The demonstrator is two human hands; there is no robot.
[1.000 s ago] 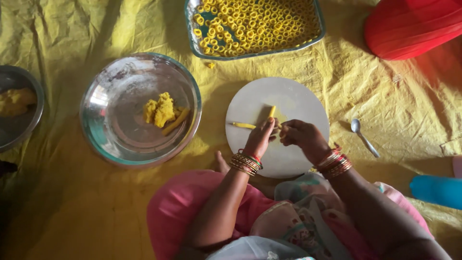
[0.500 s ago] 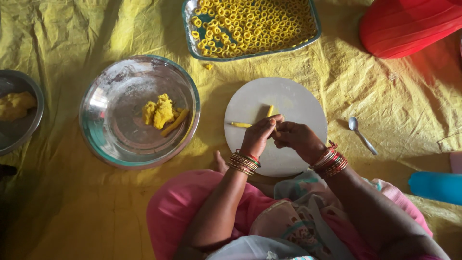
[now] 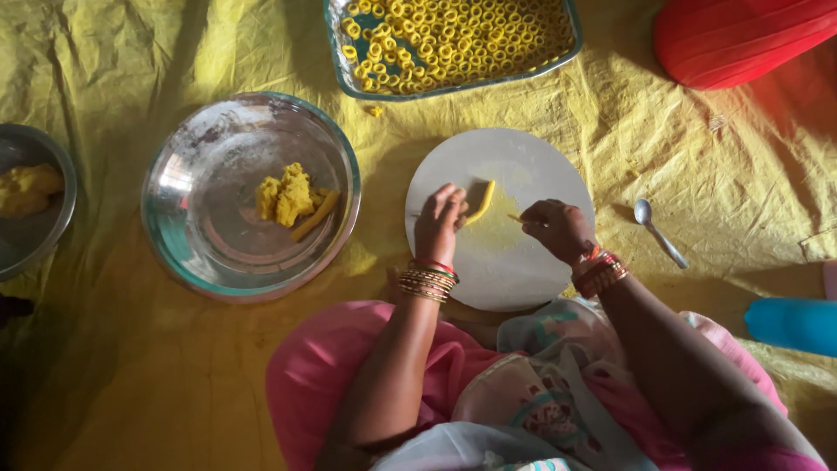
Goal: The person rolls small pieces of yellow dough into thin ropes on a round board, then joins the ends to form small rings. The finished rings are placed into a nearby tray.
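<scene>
Left hand: the left hand point(image 3: 438, 225) had parted from the right, fingers curled, pinching the dough strip point(image 3: 479, 202).
Right hand: the right hand point(image 3: 558, 228) was closed on a small dough bit.
Strip: it lay curved on the round white board point(image 3: 523, 270), no longer upright between both hands.

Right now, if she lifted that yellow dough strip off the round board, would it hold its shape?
Probably not: the dough strip already lies curved, so it looks soft. It would likely droop from her left hand, perhaps tear.

Tray of rings point(image 3: 453, 44) and side bowl point(image 3: 35, 209) cut off.
</scene>
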